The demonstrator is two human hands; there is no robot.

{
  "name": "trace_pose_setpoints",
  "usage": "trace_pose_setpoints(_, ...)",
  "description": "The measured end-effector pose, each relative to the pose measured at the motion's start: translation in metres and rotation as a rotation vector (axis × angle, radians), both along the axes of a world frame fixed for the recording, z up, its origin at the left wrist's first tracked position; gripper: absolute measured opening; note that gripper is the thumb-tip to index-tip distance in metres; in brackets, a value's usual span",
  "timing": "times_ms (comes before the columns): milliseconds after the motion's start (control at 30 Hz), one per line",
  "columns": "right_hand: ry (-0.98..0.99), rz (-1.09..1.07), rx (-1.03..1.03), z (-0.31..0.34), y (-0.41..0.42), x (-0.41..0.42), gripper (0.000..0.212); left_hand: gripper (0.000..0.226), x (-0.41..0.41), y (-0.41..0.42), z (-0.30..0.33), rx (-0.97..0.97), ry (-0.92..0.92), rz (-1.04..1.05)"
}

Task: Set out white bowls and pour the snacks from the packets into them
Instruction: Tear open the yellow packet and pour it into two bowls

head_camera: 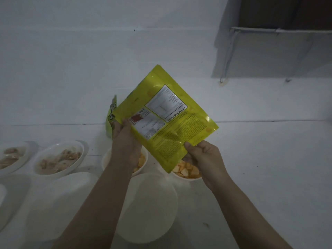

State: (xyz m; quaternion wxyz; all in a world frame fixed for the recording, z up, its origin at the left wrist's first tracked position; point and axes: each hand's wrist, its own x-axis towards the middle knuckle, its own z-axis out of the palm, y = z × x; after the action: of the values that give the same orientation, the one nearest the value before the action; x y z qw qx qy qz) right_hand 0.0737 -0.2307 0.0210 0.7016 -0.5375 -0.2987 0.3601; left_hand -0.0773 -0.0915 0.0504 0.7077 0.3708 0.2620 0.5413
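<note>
While both hands grip it, yellow packet hangs tilted above white table. Left hand pinches its left edge; right hand pinches its lower edge. Open corner points into bowl of orange snacks.

The light is dim and cool, leaving everything bluish grey. A plain white wall fills the upper part of the view and meets the white surface along a thin dark seam. A few small dark specks mark the surface at the lower right. In the upper right corner hangs a dark recessed opening with a pale metal rail along its lower edge; thin rods run down from it to the wall.
</note>
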Motion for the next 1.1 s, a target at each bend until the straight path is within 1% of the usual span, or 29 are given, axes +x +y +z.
trace_pose_setpoints(33, -0.027, -0.05, -0.002, 0.002, -0.002, -0.007, 0.017, 0.042, -0.007, -0.003, 0.001, 0.006, 0.065, 0.02)
trace_pose_setpoints(100, -0.045, -0.126, 0.013, 0.007, -0.007, -0.023, 0.015, 0.034, -0.024, -0.008, 0.0, 0.048, 0.118, 0.009)
trace_pose_setpoints(233, 0.028, -0.202, 0.07, 0.017, -0.022, -0.049, 0.018, 0.029, -0.051, -0.025, 0.005, 0.195, 0.288, 0.085)
trace_pose_setpoints(333, 0.135, -0.276, 0.132, 0.021, -0.038, -0.064, 0.017, 0.017, -0.059, -0.043, 0.003, 0.116, 0.291, 0.06)
trace_pose_setpoints(467, 0.274, -0.372, 0.236, 0.022, -0.079, -0.078, 0.019, 0.009, -0.05, -0.075, 0.009, 0.135, 0.278, -0.02)
trace_pose_setpoints(567, 0.313, -0.494, 0.288, 0.02, -0.123, -0.083, 0.022, 0.017, -0.033, -0.103, 0.01, 0.227, 0.243, -0.14)
trace_pose_setpoints(700, 0.34, -0.667, 0.309, 0.014, -0.184, -0.085, 0.023, 0.021, -0.005, -0.149, 0.006, 0.298, 0.192, -0.319)
trace_pose_setpoints(867, 0.322, -0.911, 0.323, -0.001, -0.266, -0.081, 0.023, 0.027, 0.041, -0.225, -0.011, 0.36, 0.194, -0.592)
trace_pose_setpoints(967, 0.255, -1.09, 0.267, -0.018, -0.323, -0.074, 0.011, 0.026, 0.069, -0.277, -0.026, 0.389, 0.229, -0.765)
trace_pose_setpoints(1033, 0.238, -1.226, 0.216, -0.032, -0.359, -0.072, 0.011, 0.026, 0.086, -0.308, -0.039, 0.412, 0.263, -0.858)
trace_pose_setpoints(1100, 0.207, -1.367, 0.117, -0.049, -0.396, -0.07, 0.013, 0.028, 0.105, -0.342, -0.06, 0.45, 0.307, -0.968)
